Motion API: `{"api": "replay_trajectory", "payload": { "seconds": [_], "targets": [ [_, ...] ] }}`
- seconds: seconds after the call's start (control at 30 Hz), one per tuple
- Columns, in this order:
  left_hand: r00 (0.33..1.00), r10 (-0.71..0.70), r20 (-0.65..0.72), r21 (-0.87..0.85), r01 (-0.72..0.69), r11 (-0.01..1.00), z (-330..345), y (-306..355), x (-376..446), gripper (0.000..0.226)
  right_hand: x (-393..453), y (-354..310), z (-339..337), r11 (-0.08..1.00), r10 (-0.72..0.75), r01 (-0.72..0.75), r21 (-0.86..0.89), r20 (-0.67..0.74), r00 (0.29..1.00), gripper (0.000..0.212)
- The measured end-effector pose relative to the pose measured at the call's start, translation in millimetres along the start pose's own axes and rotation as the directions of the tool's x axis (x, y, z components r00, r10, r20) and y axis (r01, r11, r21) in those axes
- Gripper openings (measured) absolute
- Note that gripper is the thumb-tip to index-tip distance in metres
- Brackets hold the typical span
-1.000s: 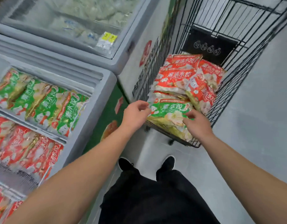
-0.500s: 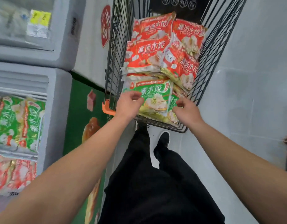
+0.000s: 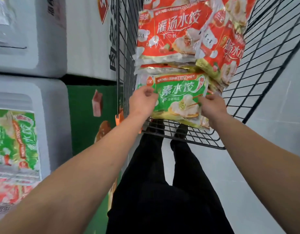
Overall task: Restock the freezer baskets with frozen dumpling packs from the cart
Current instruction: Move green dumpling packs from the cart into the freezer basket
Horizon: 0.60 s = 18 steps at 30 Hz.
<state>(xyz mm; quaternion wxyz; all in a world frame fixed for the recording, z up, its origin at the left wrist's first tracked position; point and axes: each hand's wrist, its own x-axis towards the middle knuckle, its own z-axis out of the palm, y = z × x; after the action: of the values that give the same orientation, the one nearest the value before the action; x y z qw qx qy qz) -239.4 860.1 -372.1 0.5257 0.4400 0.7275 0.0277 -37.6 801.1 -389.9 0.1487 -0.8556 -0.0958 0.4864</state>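
A green dumpling pack (image 3: 178, 97) lies on top of the near end of the pile in the black wire cart (image 3: 267, 68). My left hand (image 3: 142, 101) grips its left edge and my right hand (image 3: 213, 107) grips its right edge. Red dumpling packs (image 3: 169, 34) are stacked behind it in the cart, with more packs hidden under the green one. At the left edge, the open freezer (image 3: 51, 125) shows a green pack (image 3: 17, 141) above red packs (image 3: 9, 188) in its baskets.
A second white freezer (image 3: 36, 39) stands beyond the open one. The cart sits close against the freezer fronts, which carry a green panel (image 3: 83, 119). My black-trousered legs stand right behind the cart. Grey floor (image 3: 272, 132) lies to the right.
My head has moved closer to the cart and turned right, so less of the freezer shows. Both hands have closed on the sides of the green pack.
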Motion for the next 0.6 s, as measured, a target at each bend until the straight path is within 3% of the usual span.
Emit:
{"api": "replay_trajectory", "payload": {
  "seconds": [0.07, 0.17, 0.4, 0.6],
  "targets": [
    [0.999, -0.026, 0.033, 0.026, 0.025, 0.999, 3, -3, 9, 0.03, 8, 3, 3, 0.999, 0.028, -0.027, 0.028, -0.008, 1.0, 0.015],
    [0.996, -0.008, 0.092, 0.091, 0.0, 0.996, 8, -2, 14, 0.035, 7, 6, -4, 0.991, -0.039, 0.033, -0.127, -0.044, 0.998, 0.019],
    [0.996, -0.043, 0.081, 0.165, 0.029, 0.986, 16, 1, 29, 0.043, -13, 9, -18, 0.962, -0.147, 0.11, -0.25, -0.134, 0.98, 0.018],
    [0.961, -0.229, 0.152, 0.102, 0.216, 0.971, 31, -6, 52, 0.052, -17, 33, -30, 0.965, -0.157, 0.087, -0.245, -0.281, 0.947, 0.013]
  ]
}}
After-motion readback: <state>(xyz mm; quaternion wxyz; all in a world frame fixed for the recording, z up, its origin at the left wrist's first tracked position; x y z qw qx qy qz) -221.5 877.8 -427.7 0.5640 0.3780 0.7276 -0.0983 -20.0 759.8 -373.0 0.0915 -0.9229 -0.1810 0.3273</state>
